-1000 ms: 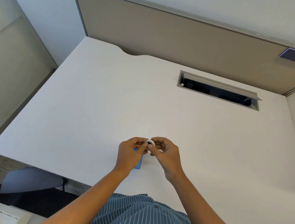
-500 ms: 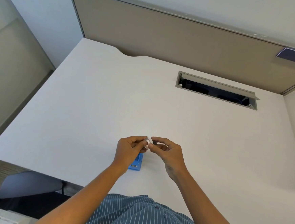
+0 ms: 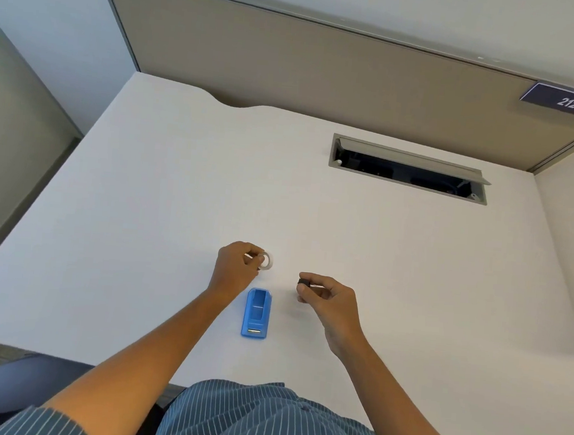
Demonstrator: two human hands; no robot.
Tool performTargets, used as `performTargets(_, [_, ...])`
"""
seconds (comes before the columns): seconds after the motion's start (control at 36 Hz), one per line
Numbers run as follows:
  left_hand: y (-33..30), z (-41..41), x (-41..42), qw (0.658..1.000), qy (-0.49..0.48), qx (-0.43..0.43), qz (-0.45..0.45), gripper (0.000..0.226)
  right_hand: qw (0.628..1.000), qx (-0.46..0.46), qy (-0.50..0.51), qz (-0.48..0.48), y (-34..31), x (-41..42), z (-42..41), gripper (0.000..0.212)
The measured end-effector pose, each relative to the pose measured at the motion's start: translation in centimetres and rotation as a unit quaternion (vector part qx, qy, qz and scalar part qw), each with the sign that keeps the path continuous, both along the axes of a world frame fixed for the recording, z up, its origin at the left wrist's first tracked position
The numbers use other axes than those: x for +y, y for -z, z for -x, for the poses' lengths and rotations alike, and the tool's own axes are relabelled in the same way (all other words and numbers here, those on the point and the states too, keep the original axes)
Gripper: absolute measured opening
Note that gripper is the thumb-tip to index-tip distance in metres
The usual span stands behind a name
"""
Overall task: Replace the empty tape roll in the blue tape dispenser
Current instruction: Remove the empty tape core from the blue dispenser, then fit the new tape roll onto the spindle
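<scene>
Since half a second back: both hands have drawn apart; they were pinched together over the dispenser, now it lies uncovered between them, and the ring and its dark hub have separated.
Blue tape dispenser (image 3: 256,313): flat on the white desk (image 3: 142,206), nearest my body, long axis running away from me, roll well open and bare at its far end, cutter end toward me.
Right hand (image 3: 329,298): just right of the dispenser's far end, closed in a pinch on a small dark spindle (image 3: 303,282) at the fingertips, off the desk as far as I can tell.
Left hand (image 3: 237,265): beyond the dispenser, slightly left, curled shut on a pale empty tape ring (image 3: 266,261), which sticks out toward the right.
Key relation: well sits below and between both hands; right hand with the spindle is the nearer.
Judgement: old ring wants setting aside; no fresh roll in sight.
</scene>
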State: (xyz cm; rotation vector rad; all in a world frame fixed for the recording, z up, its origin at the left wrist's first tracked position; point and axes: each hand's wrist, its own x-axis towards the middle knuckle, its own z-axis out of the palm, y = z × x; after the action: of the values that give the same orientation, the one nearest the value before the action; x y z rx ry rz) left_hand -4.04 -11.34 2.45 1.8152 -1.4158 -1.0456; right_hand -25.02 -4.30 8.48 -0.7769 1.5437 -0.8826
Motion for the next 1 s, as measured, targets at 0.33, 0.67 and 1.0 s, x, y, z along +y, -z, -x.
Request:
performTargets(0.33, [2.3,0.8,-4.0,0.995,0.047,-0.084,-0.001,0.011,0.999,0.005,0.043,-0.013,0.3,-0.1,0.5,0.024])
performTargets(0.67, [2.9,1.4,-5.1,0.993,0.058,-0.106,-0.015,0.007,0.997,0.002,0.073,-0.021,1.0,0.0,1.4,0.023])
performTargets(1.0, [2.6,2.1,-3.9,0.986,0.105,-0.086,0.093,0.028,0.995,-0.002,0.098,-0.013,1.1,0.1,2.8,0.024])
